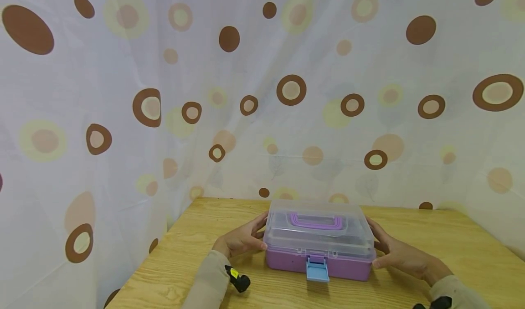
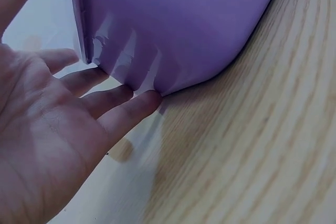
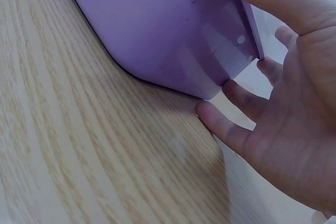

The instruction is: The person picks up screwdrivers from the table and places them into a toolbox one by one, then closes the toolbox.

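Observation:
A plastic storage box [image 1: 348, 267] with a purple base, clear lid and purple carrying handle [image 1: 316, 221] sits on the table in the head view. Its lid is down, while the light blue latch [image 1: 317, 271] at the front sticks outward. At the box's left side is my left hand [image 1: 244, 238], thumb by the front corner and fairly straight fingers reaching along the side. In the left wrist view, fingertips [image 2: 149, 98] meet the purple wall. My right hand [image 1: 404, 254] mirrors this on the right side, its spread fingertips [image 3: 210, 114] right at the lower wall.
The wooden table [image 1: 180, 249] spreads out on both sides of the box. Behind it and at the left hangs a white curtain [image 1: 262, 131] with brown and beige circles. A black wrist camera [image 1: 239, 279] is strapped over the left sleeve.

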### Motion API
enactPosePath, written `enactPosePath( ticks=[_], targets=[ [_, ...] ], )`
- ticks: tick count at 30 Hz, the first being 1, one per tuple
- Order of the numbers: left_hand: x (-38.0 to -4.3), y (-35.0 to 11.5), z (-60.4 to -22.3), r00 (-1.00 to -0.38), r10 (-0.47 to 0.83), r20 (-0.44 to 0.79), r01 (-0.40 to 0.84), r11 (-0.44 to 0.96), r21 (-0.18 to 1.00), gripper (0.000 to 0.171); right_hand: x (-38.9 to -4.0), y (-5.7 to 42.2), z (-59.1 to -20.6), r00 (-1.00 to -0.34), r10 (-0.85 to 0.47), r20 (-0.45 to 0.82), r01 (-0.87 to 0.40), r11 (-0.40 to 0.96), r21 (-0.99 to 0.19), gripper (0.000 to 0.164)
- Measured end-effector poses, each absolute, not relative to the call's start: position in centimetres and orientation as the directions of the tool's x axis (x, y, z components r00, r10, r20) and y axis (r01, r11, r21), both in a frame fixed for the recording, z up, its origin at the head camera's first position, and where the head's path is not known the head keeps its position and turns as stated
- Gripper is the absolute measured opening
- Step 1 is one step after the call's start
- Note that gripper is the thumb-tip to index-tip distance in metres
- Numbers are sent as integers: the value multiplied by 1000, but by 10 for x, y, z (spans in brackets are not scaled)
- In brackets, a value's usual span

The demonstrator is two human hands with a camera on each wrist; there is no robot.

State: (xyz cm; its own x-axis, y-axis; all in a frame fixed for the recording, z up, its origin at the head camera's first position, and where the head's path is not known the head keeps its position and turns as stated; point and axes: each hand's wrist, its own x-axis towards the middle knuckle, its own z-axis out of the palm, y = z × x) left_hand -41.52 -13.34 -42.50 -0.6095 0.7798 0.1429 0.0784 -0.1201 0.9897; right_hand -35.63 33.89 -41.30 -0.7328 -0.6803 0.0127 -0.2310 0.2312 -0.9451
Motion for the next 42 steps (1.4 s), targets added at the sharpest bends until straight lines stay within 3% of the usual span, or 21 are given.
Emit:
enactPosePath(
  ticks=[21, 26, 36, 42],
  targets=[
    [-409, -136, -409, -610, 786, 101, 61, -81, 995, 117, -354, 338, -403, -725, -688, 16, -245, 236, -940, 116],
    [-408, -135, -404, -617, 783, 86, 88, -40, 995, 114, -349, 342, -395, -742, -670, 7, -258, 275, -926, 107],
    [-391, -134, -370, -710, 700, 68, 230, 139, 963, 112, -331, 334, -383, -832, -512, 215, -410, 306, -860, 72],
    [-383, -129, -347, -732, 668, 134, 373, 228, 899, 110, -319, 332, -380, -828, -435, 354, -496, 275, -824, 60]
  ],
)
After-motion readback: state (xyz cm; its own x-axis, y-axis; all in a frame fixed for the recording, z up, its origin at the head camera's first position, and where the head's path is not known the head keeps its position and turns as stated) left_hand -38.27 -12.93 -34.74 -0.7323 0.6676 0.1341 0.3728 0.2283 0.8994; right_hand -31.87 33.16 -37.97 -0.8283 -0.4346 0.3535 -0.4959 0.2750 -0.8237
